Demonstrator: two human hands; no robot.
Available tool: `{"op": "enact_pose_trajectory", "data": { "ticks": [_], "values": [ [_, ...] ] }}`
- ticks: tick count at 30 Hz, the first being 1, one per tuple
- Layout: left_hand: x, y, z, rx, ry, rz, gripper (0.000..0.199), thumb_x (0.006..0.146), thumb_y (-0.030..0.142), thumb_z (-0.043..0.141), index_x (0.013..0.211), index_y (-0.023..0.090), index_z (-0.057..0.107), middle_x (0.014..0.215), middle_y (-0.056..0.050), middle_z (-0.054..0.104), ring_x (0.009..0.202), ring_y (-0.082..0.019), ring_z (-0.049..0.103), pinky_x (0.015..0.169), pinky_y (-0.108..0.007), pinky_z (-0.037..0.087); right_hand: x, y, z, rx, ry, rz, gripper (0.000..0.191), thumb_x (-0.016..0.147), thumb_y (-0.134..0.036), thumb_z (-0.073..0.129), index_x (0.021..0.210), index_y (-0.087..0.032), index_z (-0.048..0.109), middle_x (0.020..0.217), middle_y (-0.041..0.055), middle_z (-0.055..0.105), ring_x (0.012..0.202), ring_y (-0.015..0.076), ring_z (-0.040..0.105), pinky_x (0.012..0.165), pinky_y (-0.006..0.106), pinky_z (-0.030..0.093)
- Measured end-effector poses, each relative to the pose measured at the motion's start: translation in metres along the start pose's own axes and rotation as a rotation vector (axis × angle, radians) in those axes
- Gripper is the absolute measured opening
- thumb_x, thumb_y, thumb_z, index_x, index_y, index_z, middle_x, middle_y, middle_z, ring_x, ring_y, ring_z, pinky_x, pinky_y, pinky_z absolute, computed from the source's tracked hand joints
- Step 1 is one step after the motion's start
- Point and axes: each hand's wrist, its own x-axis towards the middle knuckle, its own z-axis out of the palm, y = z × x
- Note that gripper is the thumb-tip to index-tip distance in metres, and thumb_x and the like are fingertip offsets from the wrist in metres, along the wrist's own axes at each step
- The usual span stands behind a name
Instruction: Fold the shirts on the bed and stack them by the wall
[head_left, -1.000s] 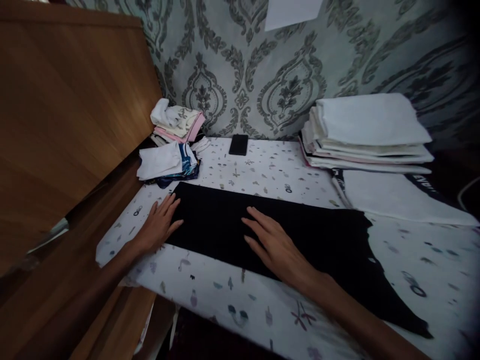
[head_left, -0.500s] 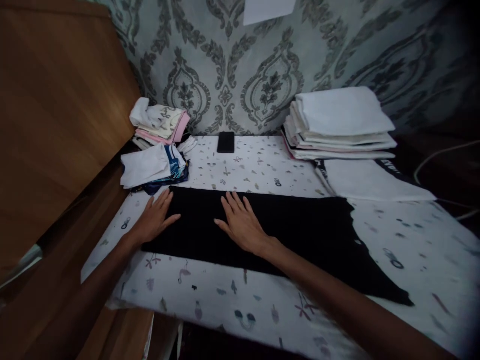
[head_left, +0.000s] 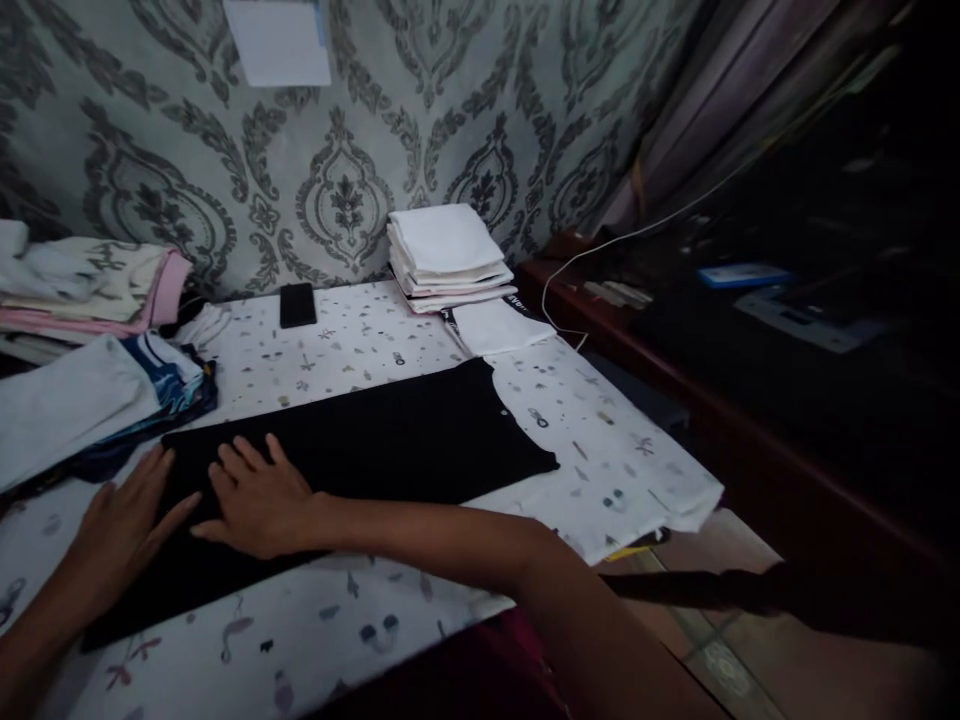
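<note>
Blk cloth (head_left: 405,430), laid flat, L end under both hands (head_left: 259,500)

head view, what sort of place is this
Most likely a room in a home: grey damask-patterned wallpaper, a neat stack of folded white fabric and a white printed cloth spread as a covering suggest it.

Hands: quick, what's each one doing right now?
Left hand: open, resting on the black cloth.
Right hand: open, palm down on the same cloth, holding nothing.
</note>
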Motion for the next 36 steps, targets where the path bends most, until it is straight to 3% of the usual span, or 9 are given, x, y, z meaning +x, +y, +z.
{"op": "enact_pose_trajectory", "data": {
  "ticks": [3, 7, 12, 16, 21, 25, 29, 33, 36],
  "values": [
    [0.006, -0.003, -0.002, -0.081, 0.008, -0.057, 0.058, 0.089, 0.044, 0.028, 0.139, 0.022, 0.048, 0.153, -0.017, 0.046, 0.145, -0.034, 0.038, 0.111, -0.056, 0.037, 0.009, -0.013, 0.005, -0.003, 0.012, -0.039, 0.066, 0.1, -0.056, 0.038, 0.144, -0.007, 0.043, 0.16, 0.0151, 0.034, 0.151, 0.029, 0.022, 0.122, 0.054, 0.024],
    [0.019, 0.005, -0.016, -0.189, 0.046, -0.123, 0.052, 0.089, 0.051, 0.032, 0.133, 0.029, 0.047, 0.148, -0.007, 0.054, 0.141, -0.029, 0.045, 0.115, -0.045, 0.037, 0.018, -0.023, 0.005, -0.017, -0.02, -0.067, 0.063, 0.1, -0.055, 0.039, 0.142, -0.008, 0.045, 0.16, 0.0139, 0.035, 0.15, 0.0286, 0.023, 0.122, 0.054, 0.025],
    [0.034, 0.024, -0.03, -0.124, 0.015, -0.125, 0.054, 0.089, 0.052, 0.03, 0.126, 0.017, 0.05, 0.14, -0.017, 0.056, 0.136, -0.03, 0.049, 0.113, -0.043, 0.04, 0.006, -0.019, -0.013, 0.022, -0.019, -0.053, 0.051, 0.1, -0.053, 0.041, 0.132, -0.015, 0.055, 0.153, 0.0082, 0.047, 0.147, 0.0234, 0.032, 0.12, 0.047, 0.032],
    [0.039, 0.033, -0.033, -0.04, 0.021, -0.072, 0.055, 0.09, 0.051, 0.028, 0.124, 0.015, 0.052, 0.138, -0.02, 0.056, 0.136, -0.032, 0.048, 0.111, -0.045, 0.041, -0.034, 0.012, -0.04, 0.024, 0.032, -0.02, 0.047, 0.1, -0.043, 0.047, 0.136, -0.013, 0.053, 0.154, 0.0136, 0.044, 0.147, 0.0258, 0.033, 0.12, 0.048, 0.03],
    [0.053, 0.052, -0.041, 0.016, 0.081, -0.028, 0.051, 0.092, 0.05, 0.03, 0.118, 0.015, 0.056, 0.139, -0.021, 0.055, 0.134, -0.037, 0.048, 0.108, -0.055, 0.041, -0.126, 0.079, -0.073, 0.047, 0.189, 0.213, 0.046, 0.099, -0.033, 0.049, 0.141, -0.014, 0.051, 0.153, 0.017, 0.044, 0.146, 0.0274, 0.034, 0.118, 0.051, 0.031],
    [0.092, 0.112, -0.052, -0.222, 0.014, 0.113, 0.051, 0.093, 0.05, 0.034, 0.123, 0.014, 0.055, 0.137, -0.017, 0.057, 0.132, -0.031, 0.05, 0.111, -0.048, 0.04, -0.215, 0.121, -0.086, -0.036, 0.437, 0.513, 0.045, 0.098, -0.034, 0.044, 0.139, -0.019, 0.053, 0.148, 0.017, 0.049, 0.137, 0.0302, 0.046, 0.108, 0.053, 0.044],
    [0.151, 0.212, -0.045, -0.476, -0.144, 0.371, 0.047, 0.093, 0.052, 0.039, 0.123, 0.02, 0.056, 0.133, -0.011, 0.061, 0.121, -0.027, 0.059, 0.102, -0.045, 0.048, -0.281, 0.14, -0.082, -0.175, 0.524, 0.804, 0.043, 0.097, -0.045, 0.044, 0.127, -0.02, 0.062, 0.108, 0.0138, 0.066, 0.102, 0.0303, 0.064, 0.087, 0.049, 0.055],
    [0.209, 0.305, -0.016, -0.553, -0.34, 0.533, 0.035, 0.091, 0.039, 0.048, 0.118, 0.02, 0.058, 0.13, -0.012, 0.063, 0.122, -0.026, 0.059, 0.1, -0.042, 0.048, -0.309, 0.143, -0.073, -0.239, 0.533, 0.92, 0.041, 0.096, -0.052, 0.045, 0.109, -0.019, 0.065, 0.094, 0.0115, 0.065, 0.091, 0.0292, 0.064, 0.08, 0.045, 0.055],
    [0.24, 0.348, 0.008, -0.534, -0.397, 0.517, 0.029, 0.084, 0.03, 0.057, 0.11, 0.018, 0.059, 0.123, -0.013, 0.066, 0.115, -0.027, 0.061, 0.096, -0.041, 0.048, -0.31, 0.142, -0.071, -0.219, 0.55, 0.962, 0.038, 0.095, -0.054, 0.047, 0.099, -0.02, 0.062, 0.092, 0.0109, 0.064, 0.089, 0.0289, 0.063, 0.079, 0.045, 0.053]
  ]
}}
